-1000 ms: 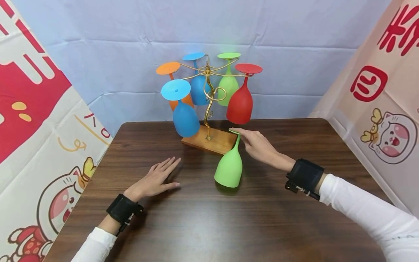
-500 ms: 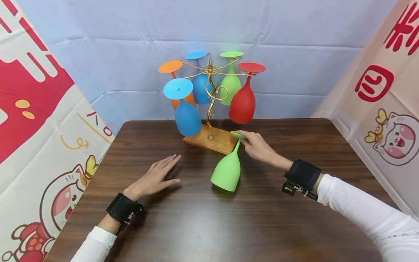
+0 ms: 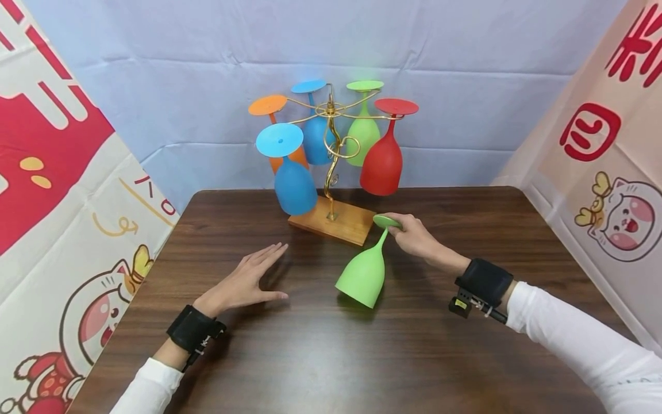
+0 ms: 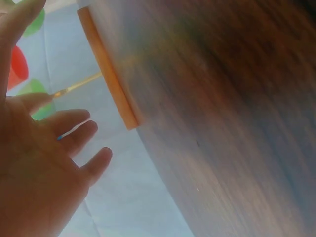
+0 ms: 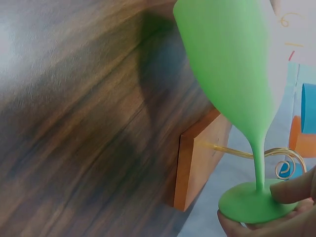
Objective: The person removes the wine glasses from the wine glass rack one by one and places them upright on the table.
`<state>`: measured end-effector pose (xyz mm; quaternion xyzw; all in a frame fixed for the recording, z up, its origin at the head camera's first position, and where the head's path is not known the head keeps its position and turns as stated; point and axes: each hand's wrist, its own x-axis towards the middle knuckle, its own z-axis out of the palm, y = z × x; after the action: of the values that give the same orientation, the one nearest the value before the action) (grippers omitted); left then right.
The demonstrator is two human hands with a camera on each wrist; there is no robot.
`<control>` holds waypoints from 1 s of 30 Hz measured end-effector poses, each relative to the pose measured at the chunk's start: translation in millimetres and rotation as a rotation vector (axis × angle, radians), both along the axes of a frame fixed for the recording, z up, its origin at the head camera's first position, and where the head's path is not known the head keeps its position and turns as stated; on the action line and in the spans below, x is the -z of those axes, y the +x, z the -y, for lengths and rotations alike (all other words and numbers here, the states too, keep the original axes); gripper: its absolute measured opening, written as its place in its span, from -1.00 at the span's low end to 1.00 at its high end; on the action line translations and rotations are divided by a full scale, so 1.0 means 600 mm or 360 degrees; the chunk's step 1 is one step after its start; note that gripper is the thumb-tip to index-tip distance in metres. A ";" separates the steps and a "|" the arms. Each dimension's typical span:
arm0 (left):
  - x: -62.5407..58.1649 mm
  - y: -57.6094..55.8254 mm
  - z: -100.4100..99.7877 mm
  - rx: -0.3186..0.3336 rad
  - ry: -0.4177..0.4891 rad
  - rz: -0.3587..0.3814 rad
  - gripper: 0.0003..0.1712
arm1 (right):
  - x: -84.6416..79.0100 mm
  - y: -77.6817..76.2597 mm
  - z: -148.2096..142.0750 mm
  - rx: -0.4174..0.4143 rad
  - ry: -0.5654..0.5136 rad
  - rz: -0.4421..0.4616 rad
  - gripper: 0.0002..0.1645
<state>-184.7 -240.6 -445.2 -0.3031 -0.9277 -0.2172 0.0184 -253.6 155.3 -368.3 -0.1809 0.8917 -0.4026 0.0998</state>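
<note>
Pinching, the right hand (image 3: 416, 237) has tilted the green goblet (image 3: 365, 275) further.

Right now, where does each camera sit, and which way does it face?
Head: on the head, facing forward and down at the table, glass rack, left hand, right hand and sleeves.
Left wrist: worn there, facing past the left hand towards the rack's wooden base.
Right wrist: worn there, facing the green glass; the right hand shows, pinching its foot.
Both wrist views share that base.
</note>
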 end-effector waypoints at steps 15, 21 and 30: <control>-0.007 0.003 -0.013 0.0034 0.0062 0.0003 0.36 | 0.025 0.010 0.001 0.0074 -0.0318 0.0577 -0.43; -0.010 0.007 -0.021 0.0148 0.0076 -0.0086 0.33 | 0.037 0.016 0.003 0.0058 -0.0426 0.0677 -0.42; -0.021 0.009 -0.041 0.0225 0.0112 -0.0200 0.29 | 0.048 0.025 0.015 0.0067 -0.0603 0.0866 -0.40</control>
<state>-179.4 -216.2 -432.6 -0.3801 -0.8928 -0.2309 0.0719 -238.5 146.2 -397.1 -0.0637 0.7452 -0.5969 0.2905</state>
